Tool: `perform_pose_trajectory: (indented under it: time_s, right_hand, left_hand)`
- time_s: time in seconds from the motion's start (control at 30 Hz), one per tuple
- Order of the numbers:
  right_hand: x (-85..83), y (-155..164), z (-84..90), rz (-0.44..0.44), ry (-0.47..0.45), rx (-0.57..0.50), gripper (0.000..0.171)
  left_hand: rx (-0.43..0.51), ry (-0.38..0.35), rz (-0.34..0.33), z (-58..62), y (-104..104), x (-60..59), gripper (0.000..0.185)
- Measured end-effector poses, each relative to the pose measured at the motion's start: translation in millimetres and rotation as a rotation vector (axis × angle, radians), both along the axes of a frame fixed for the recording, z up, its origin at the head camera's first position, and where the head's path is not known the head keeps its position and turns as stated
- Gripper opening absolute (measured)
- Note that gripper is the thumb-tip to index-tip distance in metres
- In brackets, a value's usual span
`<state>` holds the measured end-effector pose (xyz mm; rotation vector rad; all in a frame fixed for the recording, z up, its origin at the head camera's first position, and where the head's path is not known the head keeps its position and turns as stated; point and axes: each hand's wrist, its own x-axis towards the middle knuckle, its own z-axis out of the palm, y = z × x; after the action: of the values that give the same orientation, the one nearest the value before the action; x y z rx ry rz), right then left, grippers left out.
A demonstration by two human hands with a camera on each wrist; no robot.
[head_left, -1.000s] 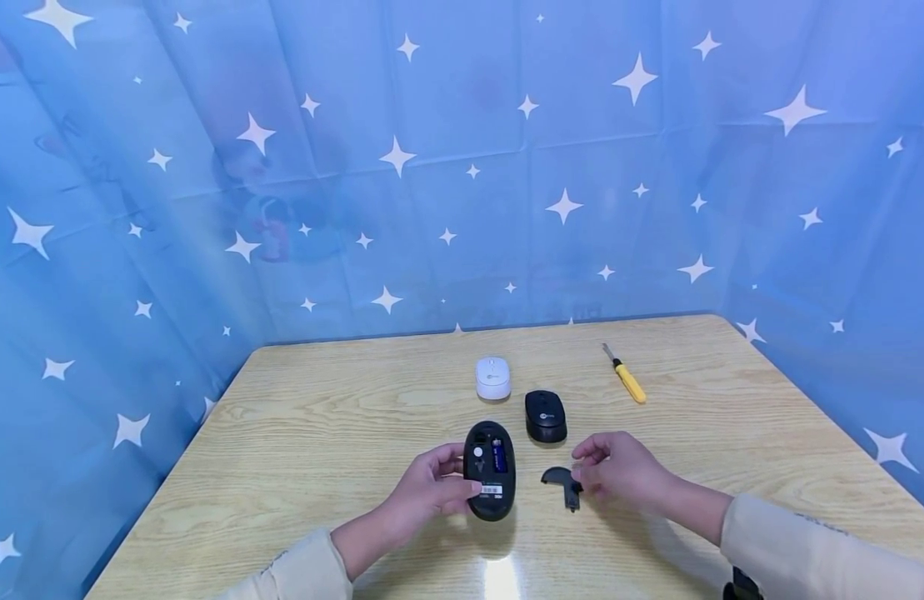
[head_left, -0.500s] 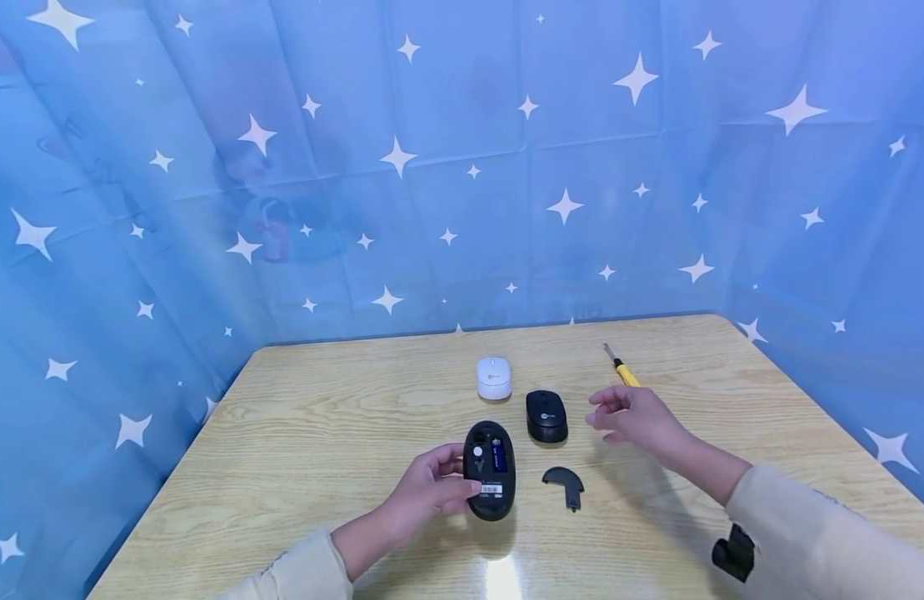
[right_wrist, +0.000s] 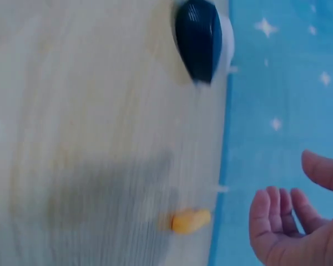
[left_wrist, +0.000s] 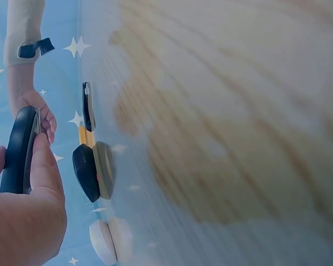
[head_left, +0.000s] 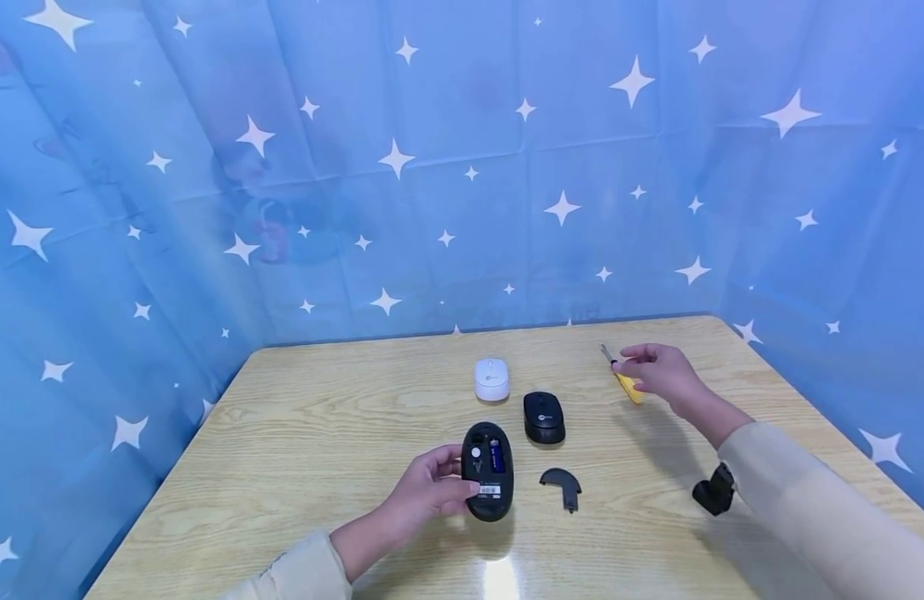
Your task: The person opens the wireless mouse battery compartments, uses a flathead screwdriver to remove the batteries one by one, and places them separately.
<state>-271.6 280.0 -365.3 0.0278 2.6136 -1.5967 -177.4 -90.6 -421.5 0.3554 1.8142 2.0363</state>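
Note:
My left hand [head_left: 432, 487] grips a black computer mouse [head_left: 472, 467] turned underside out. A blue battery [head_left: 496, 456] lies in its exposed compartment, and a white label crosses its lower part. To the right of that mouse, the curved black battery cover [head_left: 562, 480] rests on the table. My right hand [head_left: 662, 375] hovers over the yellow-handled screwdriver [head_left: 630, 390], which it partly covers in the head view. In the right wrist view this hand [right_wrist: 288, 227] has loosely bent fingers with nothing between them, and the screwdriver's handle [right_wrist: 190, 220] lies apart from them.
A second black mouse [head_left: 544, 415] sits upright on the wooden table [head_left: 342, 417] between the two hands. Behind it, slightly left, stands a white mouse [head_left: 491, 379]. A blue star-patterned curtain [head_left: 432, 200] hangs right behind the table's far edge.
My right hand has left the battery cover and moved away and to the right, up to the screwdriver. The left hand and its mouse have stayed in place.

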Motion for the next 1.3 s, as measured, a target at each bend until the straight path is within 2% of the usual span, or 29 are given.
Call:
perform_pose_trajectory:
  time_s: [0.3,0.6,0.97,1.3]
  right_hand:
    - [-27.0,25.6,-16.9,-0.029,-0.117,0.043,0.066]
    - [-38.7,39.0,-39.9,0.009,-0.208,0.051,0.066]
    - [-49.2,40.1,-54.7,0.002,-0.179,0.129,0.066]
    - [-39.9,35.5,-52.9,-0.023,-0.130,0.186,0.055]
  left_hand:
    - [-0.004,-0.009,0.019,0.8,-0.7,0.6,0.055]
    - [-0.001,-0.016,0.009,0.0,-1.7,0.8,0.054]
    - [-0.003,0.000,-0.001,-0.5,-3.3,-2.7,0.053]
    - [-0.004,-0.004,0.005,-1.4,-0.3,-2.0,0.053]
